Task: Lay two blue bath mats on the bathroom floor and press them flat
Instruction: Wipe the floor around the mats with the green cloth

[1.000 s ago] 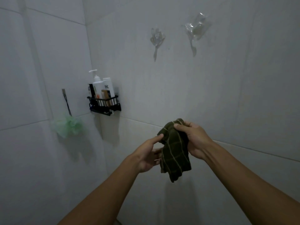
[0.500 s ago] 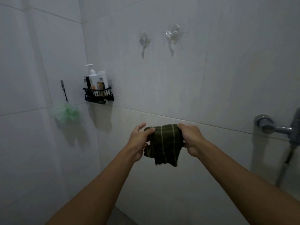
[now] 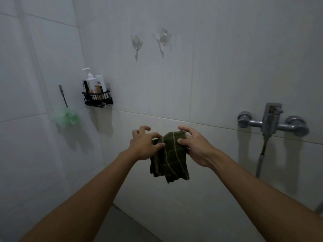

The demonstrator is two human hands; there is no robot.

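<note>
Pale, glossy wall tiles (image 3: 218,75) are filling the dim shower corner, their thin grout lines running straight across. Taking the metal shower mixer (image 3: 271,120) as the landmark: it is sticking out of the wall with two round collars, a boxy lever body and a ribbed hose hanging below it. Well to its left and lower, both arms are reaching forward. Between the hands a dark green cloth (image 3: 168,158) with thin pale stripes is hanging in soft, bunched folds, its lower edge drooping free in front of the wall.

The left hand (image 3: 144,145) is pinching the cloth's upper left edge with thumb and curled fingers, while its outer fingers are lifting clear and spread. The right hand (image 3: 194,148), the one nearer the mixer, is gripping the upper right edge, thumb pressing on the fabric and fingers hooking over the top.

Above and to the left of the mixer, two clear plastic hooks (image 3: 161,41) are clinging to the tile. Far to its left, a black wire rack (image 3: 97,99) is holding white bottles, one with a pump top. Further left, a frilly green mesh sponge (image 3: 65,117) is dangling from a dark cord.

No blue bath mats are showing anywhere in view.
</note>
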